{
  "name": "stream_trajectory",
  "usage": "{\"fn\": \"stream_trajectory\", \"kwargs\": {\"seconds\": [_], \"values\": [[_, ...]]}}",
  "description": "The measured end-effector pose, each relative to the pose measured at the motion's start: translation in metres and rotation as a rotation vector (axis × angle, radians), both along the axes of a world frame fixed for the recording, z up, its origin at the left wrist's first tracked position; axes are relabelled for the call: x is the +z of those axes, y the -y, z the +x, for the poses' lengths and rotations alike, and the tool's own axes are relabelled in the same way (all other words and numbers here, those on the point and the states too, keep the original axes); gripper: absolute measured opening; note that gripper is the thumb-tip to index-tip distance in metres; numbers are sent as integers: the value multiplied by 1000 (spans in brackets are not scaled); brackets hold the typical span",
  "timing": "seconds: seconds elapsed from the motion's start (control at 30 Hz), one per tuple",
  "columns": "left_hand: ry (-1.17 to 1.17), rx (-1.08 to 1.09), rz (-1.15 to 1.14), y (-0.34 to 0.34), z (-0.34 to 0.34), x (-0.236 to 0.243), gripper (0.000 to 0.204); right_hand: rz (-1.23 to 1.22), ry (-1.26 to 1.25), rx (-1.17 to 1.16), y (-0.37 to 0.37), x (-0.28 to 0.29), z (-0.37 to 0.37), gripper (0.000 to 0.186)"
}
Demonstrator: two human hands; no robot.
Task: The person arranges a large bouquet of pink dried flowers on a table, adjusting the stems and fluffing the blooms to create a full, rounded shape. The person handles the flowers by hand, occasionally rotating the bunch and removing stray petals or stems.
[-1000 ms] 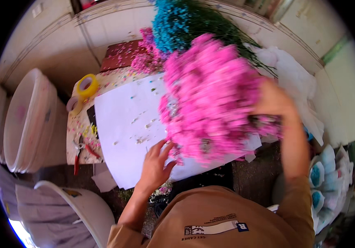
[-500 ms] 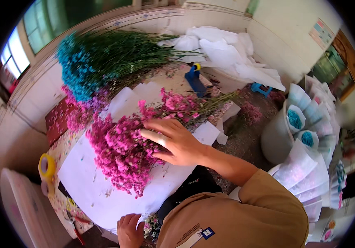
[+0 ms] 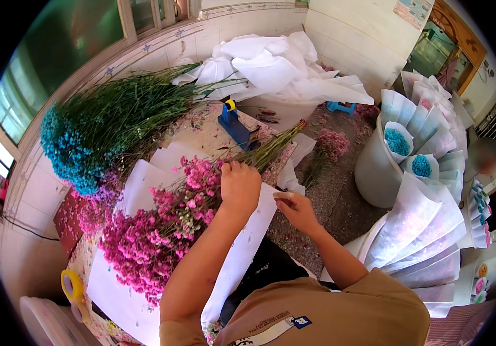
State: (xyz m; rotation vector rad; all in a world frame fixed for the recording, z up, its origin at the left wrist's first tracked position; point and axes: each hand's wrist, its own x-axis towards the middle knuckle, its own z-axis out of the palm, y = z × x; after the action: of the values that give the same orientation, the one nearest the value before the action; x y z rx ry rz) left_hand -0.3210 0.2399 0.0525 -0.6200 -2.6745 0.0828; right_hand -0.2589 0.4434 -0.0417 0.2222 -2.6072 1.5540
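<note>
A bunch of pink dried flowers (image 3: 150, 242) lies across a large sheet of white paper (image 3: 242, 248), blooms toward the lower left and green stems toward the upper right. My left hand (image 3: 240, 187) is closed around the bunch just below the blooms, with its fingers partly hidden. Beside it, my right hand (image 3: 297, 210) has thumb and forefinger pinched at the right corner of the paper. A light band wraps one of its fingers. Beyond the stems stands a blue tape dispenser (image 3: 237, 127) with a yellow roll.
Turquoise flowers (image 3: 69, 150) with long green stems lie at the far left. White wrapping sheets (image 3: 277, 63) heap over a tub at the back. On the right, a grey bin (image 3: 372, 167) holds wrapped bouquets. Yellow tape rolls (image 3: 73, 286) sit at the table's left edge.
My left hand has come up from the lower edge and taken hold of the pink bunch. My right hand has left the blooms and moved right to the paper's corner. The view has shifted.
</note>
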Motion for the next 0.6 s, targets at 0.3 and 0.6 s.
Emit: {"fn": "stream_trajectory", "kwargs": {"seconds": [0.3, 0.6], "values": [[115, -49, 100, -37, -14, 2, 6, 315, -561, -41, -1, -33, -112, 65], [346, 44, 192, -66, -17, 8, 17, 162, -110, 28, -1, -29, -120, 59]]}}
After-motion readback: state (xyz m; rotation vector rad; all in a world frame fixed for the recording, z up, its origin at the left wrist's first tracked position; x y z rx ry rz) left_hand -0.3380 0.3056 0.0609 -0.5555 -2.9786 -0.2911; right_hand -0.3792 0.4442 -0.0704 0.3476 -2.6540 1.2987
